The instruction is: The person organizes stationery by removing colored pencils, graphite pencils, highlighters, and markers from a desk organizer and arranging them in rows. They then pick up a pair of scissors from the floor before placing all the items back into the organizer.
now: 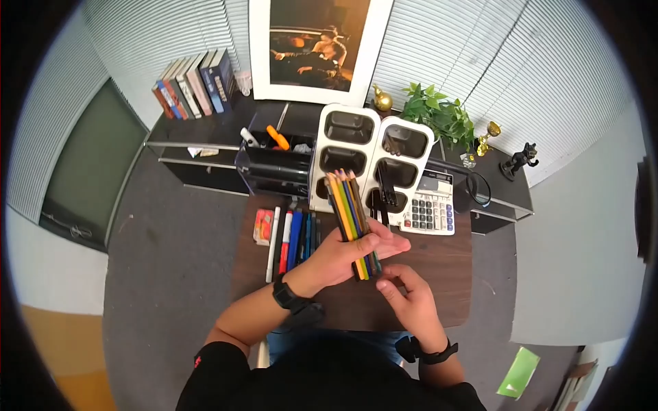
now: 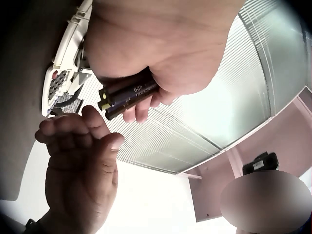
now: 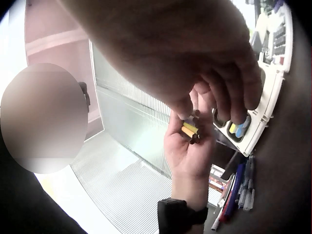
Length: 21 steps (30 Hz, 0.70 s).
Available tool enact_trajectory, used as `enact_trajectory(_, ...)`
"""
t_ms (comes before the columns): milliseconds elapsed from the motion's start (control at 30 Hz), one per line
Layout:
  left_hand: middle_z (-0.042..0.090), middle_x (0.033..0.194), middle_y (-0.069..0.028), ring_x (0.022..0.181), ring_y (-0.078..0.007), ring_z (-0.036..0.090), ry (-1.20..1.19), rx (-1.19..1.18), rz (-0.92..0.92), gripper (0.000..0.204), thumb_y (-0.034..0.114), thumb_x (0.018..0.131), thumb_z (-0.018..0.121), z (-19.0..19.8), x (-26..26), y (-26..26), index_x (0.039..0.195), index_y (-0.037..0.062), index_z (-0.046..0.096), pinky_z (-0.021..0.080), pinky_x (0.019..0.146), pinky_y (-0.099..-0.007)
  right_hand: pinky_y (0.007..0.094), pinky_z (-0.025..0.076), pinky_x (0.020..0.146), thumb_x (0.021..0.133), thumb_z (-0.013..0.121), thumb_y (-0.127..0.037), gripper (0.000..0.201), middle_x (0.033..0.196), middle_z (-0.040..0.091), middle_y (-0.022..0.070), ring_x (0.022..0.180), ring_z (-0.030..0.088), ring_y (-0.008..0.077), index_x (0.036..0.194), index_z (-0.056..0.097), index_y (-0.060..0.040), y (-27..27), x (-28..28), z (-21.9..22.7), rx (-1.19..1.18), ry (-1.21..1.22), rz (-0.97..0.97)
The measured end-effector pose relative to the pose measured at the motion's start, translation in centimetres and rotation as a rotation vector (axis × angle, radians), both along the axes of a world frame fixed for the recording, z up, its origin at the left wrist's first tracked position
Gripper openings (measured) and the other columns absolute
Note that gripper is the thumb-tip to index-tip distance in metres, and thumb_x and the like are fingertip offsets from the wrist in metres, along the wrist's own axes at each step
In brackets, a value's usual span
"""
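My left hand (image 1: 343, 259) holds a bundle of colored pencils (image 1: 348, 205), thumb across them and sharpened tips pointing away from me. Their flat ends stick out below the palm, as the colored pencils (image 2: 131, 92) show in the left wrist view. Just off those ends is my right hand (image 1: 413, 305), its fingers loosely bent with nothing visible in them. In the right wrist view its thumb overlaps the pencil ends. Beyond the hands stands a white organizer (image 1: 376, 147) with dark compartments; black pens (image 1: 386, 183) lie in its right column.
Several markers (image 1: 293, 236) lie in a row on the brown table (image 1: 439, 274), beside a red-and-pink box (image 1: 263, 227). A calculator (image 1: 430, 209) sits right of the organizer. At the left, a clear-sided black holder (image 1: 274, 168) contains an orange marker (image 1: 277, 138).
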<state>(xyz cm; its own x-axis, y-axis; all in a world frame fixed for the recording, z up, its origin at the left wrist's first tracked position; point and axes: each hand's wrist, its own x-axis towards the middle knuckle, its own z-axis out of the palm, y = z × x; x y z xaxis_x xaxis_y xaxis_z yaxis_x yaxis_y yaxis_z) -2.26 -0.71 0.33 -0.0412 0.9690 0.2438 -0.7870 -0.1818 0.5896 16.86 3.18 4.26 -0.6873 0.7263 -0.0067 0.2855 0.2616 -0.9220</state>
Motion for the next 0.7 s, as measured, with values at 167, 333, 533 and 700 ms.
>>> enact_trajectory(167, 0.063, 0.128, -0.0255, 0.127, -0.0381, 0.059, -0.080, -0.116, -0.176, 0.024, 0.016, 0.102, 0.059, -3.0, -0.3, -0.5, 0.122, 0.0013, 0.059, 0.047, 0.108, -0.0498, 0.0305, 0.052, 0.066, 0.095, 0.071, -0.014, 0.018, 0.080, 0.067, 0.0076, 0.074, 0.066, 0.0160, 0.101, 0.066, 0.0020, 0.3, -1.1, -2.1, -0.145, -0.051, 0.027)
enact_trajectory(333, 0.068, 0.111, -0.0215, 0.115, -0.0365, 0.066, 0.108, -0.215, -0.234, 0.022, 0.015, 0.102, 0.058, -2.5, -1.1, -0.2, 0.116, -0.0010, 0.059, 0.048, 0.107, -0.0509, 0.0346, 0.049, 0.062, 0.093, 0.072, -0.017, 0.017, 0.075, 0.063, 0.0097, 0.067, 0.064, 0.0212, 0.094, 0.067, 0.0000, 0.2, -0.3, -1.1, -0.411, -0.146, 0.016)
enact_trajectory(533, 0.066, 0.079, -0.0151, 0.074, -0.0306, 0.069, -0.078, 0.315, -0.869, 0.033, 0.030, 0.098, 0.066, -2.9, -3.8, -1.6, 0.103, -0.0026, 0.064, 0.054, 0.074, -0.0498, 0.0397, 0.049, 0.065, 0.091, 0.071, -0.016, 0.015, 0.082, 0.065, 0.0130, 0.073, 0.063, 0.0343, 0.094, 0.069, -0.0016, 3.2, 1.9, 1.9, -0.040, -0.237, 0.287)
enact_trajectory(700, 0.067, 0.087, -0.0147, 0.075, -0.0272, 0.068, 0.022, 0.485, -1.092, 0.026, 0.024, 0.097, 0.069, -4.0, -2.1, -0.9, 0.100, -0.0024, 0.067, 0.054, 0.068, -0.0404, 0.0433, 0.054, 0.080, 0.093, 0.065, -0.011, 0.027, 0.115, 0.064, 0.0195, 0.097, 0.066, 0.0389, 0.118, 0.063, 0.0008, 2.3, -5.0, 1.9, 0.455, 0.035, 0.169)
